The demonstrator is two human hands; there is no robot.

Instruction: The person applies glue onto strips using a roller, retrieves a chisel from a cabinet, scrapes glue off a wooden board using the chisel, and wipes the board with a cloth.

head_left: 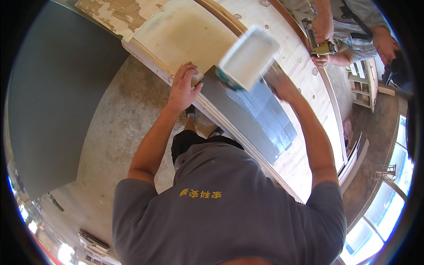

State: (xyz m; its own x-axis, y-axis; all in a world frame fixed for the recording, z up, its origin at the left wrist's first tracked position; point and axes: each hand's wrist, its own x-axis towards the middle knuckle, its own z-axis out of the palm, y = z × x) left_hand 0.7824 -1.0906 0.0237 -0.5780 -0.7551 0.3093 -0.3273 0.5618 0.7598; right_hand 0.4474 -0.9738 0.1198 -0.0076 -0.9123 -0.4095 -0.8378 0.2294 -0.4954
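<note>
My left hand (182,88) is at the bench edge, its thumb and fingers around a small tan wooden block (198,79) at the end of a grey panel (223,99). Above that panel, my right hand (282,85) is smeared by motion beside a tilted white tub (248,59) with teal on its outside. The hand seems to grip the tub's side, though its fingers are hard to make out. A glossy, wet-looking patch (271,112) covers much of the panel.
Plywood sheets (185,35) lie across the bench, with a wooden strip (223,15) along them. A large dark grey board (57,92) stands at the left. Across the bench at the upper right, another person's hands (322,28) hold a tool (324,47). Concrete floor (123,119) shows at the left.
</note>
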